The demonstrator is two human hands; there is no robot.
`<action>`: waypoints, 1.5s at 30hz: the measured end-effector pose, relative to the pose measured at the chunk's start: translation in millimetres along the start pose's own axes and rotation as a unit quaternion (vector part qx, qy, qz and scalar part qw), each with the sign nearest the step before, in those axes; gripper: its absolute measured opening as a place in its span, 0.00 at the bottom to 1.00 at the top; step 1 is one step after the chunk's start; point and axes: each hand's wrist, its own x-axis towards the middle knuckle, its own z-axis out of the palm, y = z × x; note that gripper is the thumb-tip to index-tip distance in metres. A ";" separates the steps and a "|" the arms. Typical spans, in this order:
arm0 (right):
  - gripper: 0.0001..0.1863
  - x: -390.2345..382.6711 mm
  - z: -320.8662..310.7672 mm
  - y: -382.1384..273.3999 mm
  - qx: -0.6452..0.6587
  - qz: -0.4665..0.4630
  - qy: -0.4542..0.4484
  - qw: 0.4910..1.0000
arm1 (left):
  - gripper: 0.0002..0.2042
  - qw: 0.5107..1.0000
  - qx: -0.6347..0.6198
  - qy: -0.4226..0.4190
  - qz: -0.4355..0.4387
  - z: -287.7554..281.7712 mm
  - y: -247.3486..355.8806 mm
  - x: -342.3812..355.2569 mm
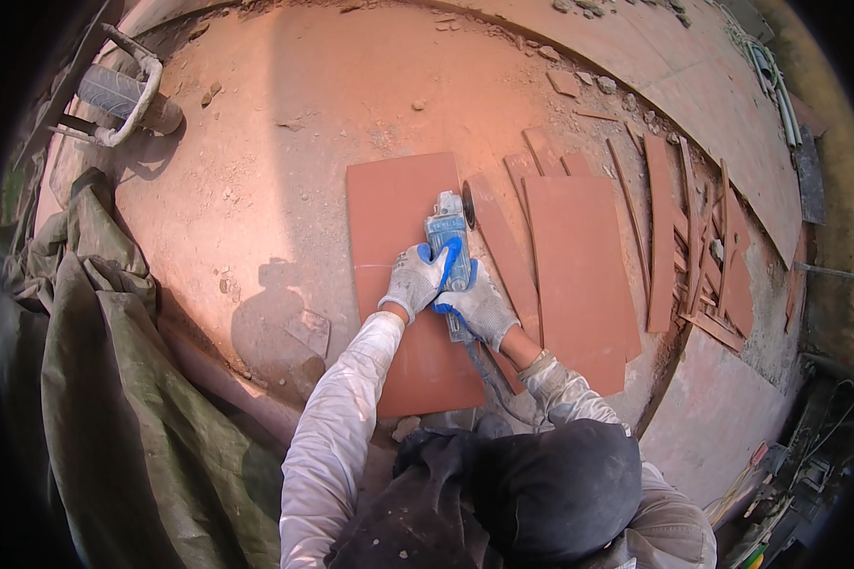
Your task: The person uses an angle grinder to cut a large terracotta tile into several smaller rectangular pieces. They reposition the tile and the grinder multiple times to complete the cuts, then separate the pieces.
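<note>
Both my hands are closed around a blue angle grinder (446, 230) in grey gloves with blue palms. My left hand (415, 279) grips it from the left, and my right hand (482, 305) wraps the body from the right, slightly nearer to me. The grinder's dark cutting disc (468, 205) stands on edge at the right side of its head, along the right edge of a reddish-brown tile (389, 204). Right of the disc lies a narrow tile strip (503, 237). Whether the disc touches the tile I cannot tell. The cord trails back toward my legs.
Large reddish tiles (579, 275) lie overlapping on the right, beyond them several loose cut strips (659, 237). Rubble (605, 85) edges the dusty floor (228, 209). A green tarp (104, 379) is heaped at left, a wheeled metal frame (128, 95) stands far left, and hoses (778, 90) lie far right.
</note>
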 end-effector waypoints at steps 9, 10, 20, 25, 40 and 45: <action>0.35 8.1 -2.0 -2.4 0.058 0.009 -0.019 0.998 | 0.31 1.000 -0.009 0.012 -0.002 -2.8 5.0 4.5; 0.32 9.2 -1.3 -1.5 0.052 0.008 -0.013 0.999 | 0.30 1.000 -0.005 0.008 0.002 -2.3 3.5 6.2; 0.22 25.0 3.0 9.9 0.073 -0.015 -0.003 0.997 | 0.29 0.996 0.058 0.024 0.062 4.7 -17.1 24.7; 0.22 26.2 -0.1 -0.5 0.061 -0.005 -0.006 0.998 | 0.30 1.000 0.020 0.005 0.012 -2.2 -4.3 23.6; 0.30 34.9 -7.0 -18.9 0.104 0.028 -0.028 0.994 | 0.33 1.000 0.000 0.009 -0.005 -12.6 12.4 29.9; 0.30 33.7 -12.3 -37.4 0.105 0.011 -0.018 0.994 | 0.34 1.000 0.026 0.014 -0.001 -15.4 15.0 38.0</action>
